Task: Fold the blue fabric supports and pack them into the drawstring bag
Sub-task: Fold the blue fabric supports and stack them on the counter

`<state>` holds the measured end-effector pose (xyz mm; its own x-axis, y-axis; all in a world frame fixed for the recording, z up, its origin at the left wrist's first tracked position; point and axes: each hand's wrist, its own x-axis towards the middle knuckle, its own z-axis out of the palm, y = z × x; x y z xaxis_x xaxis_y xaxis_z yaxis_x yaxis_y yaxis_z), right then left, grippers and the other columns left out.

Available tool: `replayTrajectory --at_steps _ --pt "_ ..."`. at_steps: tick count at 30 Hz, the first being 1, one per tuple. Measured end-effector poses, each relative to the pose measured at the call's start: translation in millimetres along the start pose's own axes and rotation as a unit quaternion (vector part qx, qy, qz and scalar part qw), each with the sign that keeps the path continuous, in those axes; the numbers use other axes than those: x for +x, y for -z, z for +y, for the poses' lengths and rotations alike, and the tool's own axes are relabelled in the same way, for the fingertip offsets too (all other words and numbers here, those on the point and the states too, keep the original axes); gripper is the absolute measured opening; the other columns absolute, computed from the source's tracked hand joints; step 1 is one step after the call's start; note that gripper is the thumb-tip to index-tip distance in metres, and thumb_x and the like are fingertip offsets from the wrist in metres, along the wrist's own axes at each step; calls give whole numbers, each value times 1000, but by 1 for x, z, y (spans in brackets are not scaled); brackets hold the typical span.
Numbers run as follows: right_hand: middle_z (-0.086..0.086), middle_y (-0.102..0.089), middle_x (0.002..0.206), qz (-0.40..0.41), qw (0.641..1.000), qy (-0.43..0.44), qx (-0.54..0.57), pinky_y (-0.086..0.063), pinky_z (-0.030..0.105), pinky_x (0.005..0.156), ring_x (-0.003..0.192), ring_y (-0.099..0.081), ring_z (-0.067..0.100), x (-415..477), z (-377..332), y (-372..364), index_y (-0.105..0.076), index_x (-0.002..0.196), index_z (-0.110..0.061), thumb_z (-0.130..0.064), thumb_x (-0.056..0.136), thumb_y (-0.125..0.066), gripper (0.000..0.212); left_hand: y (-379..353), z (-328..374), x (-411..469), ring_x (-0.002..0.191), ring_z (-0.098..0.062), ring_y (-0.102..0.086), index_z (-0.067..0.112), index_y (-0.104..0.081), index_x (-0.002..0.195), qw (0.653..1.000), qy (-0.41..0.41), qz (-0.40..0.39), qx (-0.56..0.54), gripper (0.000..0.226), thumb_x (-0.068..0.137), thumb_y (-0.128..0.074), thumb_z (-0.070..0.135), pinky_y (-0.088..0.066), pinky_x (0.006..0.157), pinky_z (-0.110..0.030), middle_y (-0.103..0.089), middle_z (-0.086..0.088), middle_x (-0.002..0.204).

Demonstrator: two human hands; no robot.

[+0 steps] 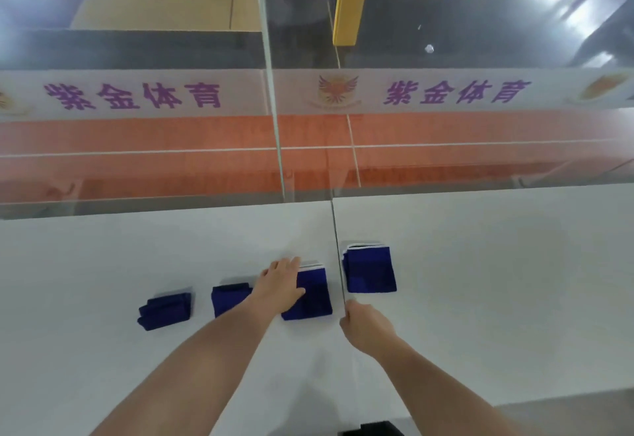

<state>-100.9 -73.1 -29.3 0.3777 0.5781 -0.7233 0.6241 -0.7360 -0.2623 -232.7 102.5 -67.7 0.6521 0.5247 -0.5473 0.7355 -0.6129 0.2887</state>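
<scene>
Dark object (372, 430) at the bottom edge, cut off by the frame, too little showing to name; possibly the drawstring bag, not certain. Beyond it, two bare forearms over a white table (480, 298). On the near side of the row, left hand (281, 284) released, fingers straight, pressing flat on the left part of the third support (314, 298). Beside the table seam (334, 230), right hand (367, 327) with fingers curled, just short of the row; clenched on nothing or pinching something, cannot be told.

Count: four blue fabric supports in a row across the table, all folded. From the left: first support (164, 310), second support (228, 300), third under the palm, fourth support (370, 269) right of the seam. White edging at the far end of the third and fourth. No bag plainly in view.

Handling, as judged: light, soft, limp, not fragile; folds likely to spring open once let go. Best pinched across the whole folded stack, thumb beneath and fingers above, so the layers stay together.
</scene>
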Motion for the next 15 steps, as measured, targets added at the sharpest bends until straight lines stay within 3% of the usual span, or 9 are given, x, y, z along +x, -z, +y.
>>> replayTrajectory --at_steps 3,9,12,15 --pt "6 -60 99 -13 1000 22 2 -46 34 75 86 -58 27 8 32 8 -45 99 -18 -23 101 -39 8 -17 15 5 122 -32 -44 15 -34 143 998 50 10 37 62 93 -62 38 -43 102 -43 -40 -10 140" --pt "-1 -58 89 -13 999 46 6 -45 31 70 78 -54 19 14 64 28 -49 88 -21 -27 97 -43 12 -26 35 -1 112 -32 -53 14 -45 129 980 196 6 -16 57 86 -67 43 -45 95 -40 -54 -9 125" --pt "-4 -55 75 -13 998 38 38 -45 29 65 68 -52 15 16 63 35 -48 73 -23 -30 91 -44 20 -21 40 -3 107 -31 -59 15 -49 120 973 218 4 -74 42 86 -63 35 -45 86 -38 -62 -5 116" --pt "-3 -58 74 -17 996 21 82 -47 31 65 68 -53 15 18 54 43 -51 71 -22 -31 89 -44 21 -10 52 -10 102 -31 -57 18 -50 112 974 207 11 -88 28 88 -55 33 -44 85 -38 -62 -4 103"
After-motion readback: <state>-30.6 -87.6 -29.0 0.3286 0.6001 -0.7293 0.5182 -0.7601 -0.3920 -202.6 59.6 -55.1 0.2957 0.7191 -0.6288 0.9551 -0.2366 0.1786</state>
